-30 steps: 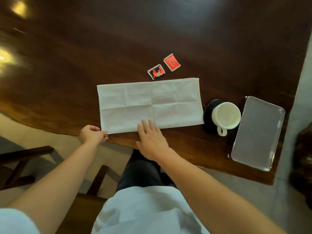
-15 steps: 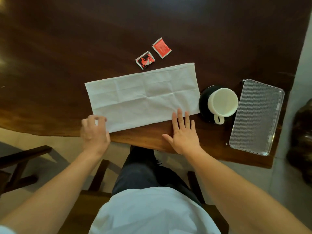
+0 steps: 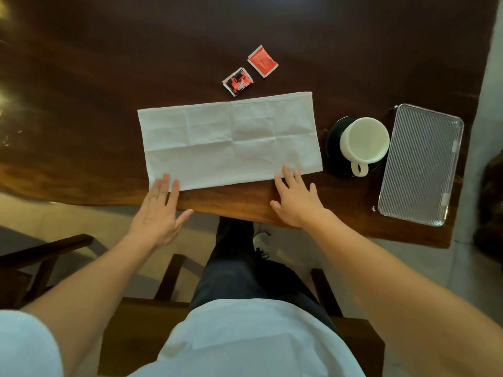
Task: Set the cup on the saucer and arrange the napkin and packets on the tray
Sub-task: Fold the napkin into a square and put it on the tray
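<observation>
Napkin: white rectangular paper napkin [image 3: 231, 140], unfolded flat with crease lines, long side parallel to the near table edge, lying near that edge.
Cup: cream ceramic cup [image 3: 364, 140], upright and empty, handle turned toward the person, standing on the saucer toward its right side.
Saucer: dark round saucer [image 3: 333, 144], just right of the napkin, between napkin and tray.
Tray: clear ribbed rectangular tray [image 3: 420, 164], at the table's right end, just beside the cup, nothing on it.
Packets: plain red square packet [image 3: 262, 61] and red-and-black square packet [image 3: 238, 81], side by side on the table just beyond the napkin's far edge.
Left hand [image 3: 160, 213]: palm down, fingers straight and held together, tips on the napkin's near left corner, thumb spread aside.
Right hand [image 3: 296, 202]: palm down, fingers straight and slightly spread, tips on the napkin's near edge close to its right corner.
Table: dark brown polished wooden table [image 3: 109, 77].
Seat: brown wooden chair [image 3: 130, 336] under the person.
</observation>
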